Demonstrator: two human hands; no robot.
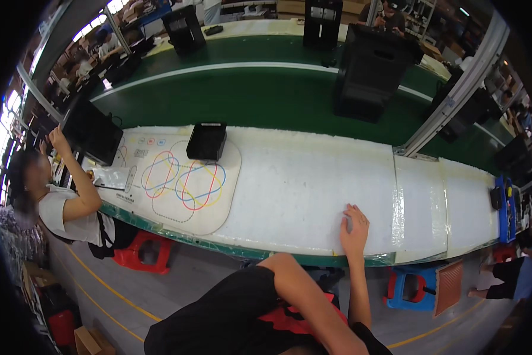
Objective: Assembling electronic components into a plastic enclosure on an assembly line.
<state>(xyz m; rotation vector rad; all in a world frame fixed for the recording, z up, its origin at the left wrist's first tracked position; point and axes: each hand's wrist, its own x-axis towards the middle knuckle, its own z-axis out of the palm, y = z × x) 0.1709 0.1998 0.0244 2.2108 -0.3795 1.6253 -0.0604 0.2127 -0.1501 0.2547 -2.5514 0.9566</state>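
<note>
My right hand [354, 229] rests at the near edge of a white worktop [301, 195]. Its thumb stands apart from the loosely stretched fingers, and I see nothing in it. My left hand is out of the picture. A bent bare limb in black cloth crosses the lower middle, its far end cut off by the lower edge. To the left on the worktop lies a pale mat [221, 204] printed with coloured looping ovals. A small black open box [207, 142] sits on the mat's far edge, well away from my hand.
Beyond the worktop runs a green conveyor belt [242, 89] carrying a tall black casing [372, 77]. A metal post [455, 89] rises at the right. A co-worker [70, 207] sits at the left by another black casing [92, 131]. Blue bin [504, 207] stands far right; stool [408, 287] below.
</note>
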